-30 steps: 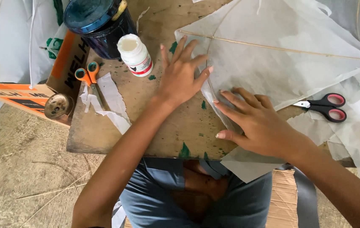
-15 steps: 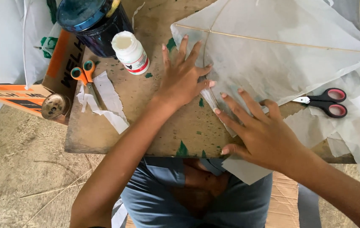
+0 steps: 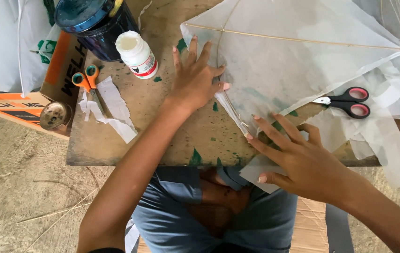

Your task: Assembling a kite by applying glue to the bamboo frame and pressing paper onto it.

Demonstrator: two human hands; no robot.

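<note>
Head view: my left hand (image 3: 194,80) lies flat, fingers spread, on the translucent kite paper (image 3: 294,61) on the wooden board (image 3: 162,126). My right hand (image 3: 298,157), fingers open, presses its folded edge. Paper runs off frame top-right; black scissors (image 3: 347,103) partly under it.

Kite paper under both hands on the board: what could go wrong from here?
The thin translucent kite paper is pressed at its folded edge by the left hand and the right hand; uneven pressure might crease or tear it. Its lower corner hangs past the wooden board edge and could snag. The uncapped white bottle stands close to the left hand, so a nudge might tip it.
</note>
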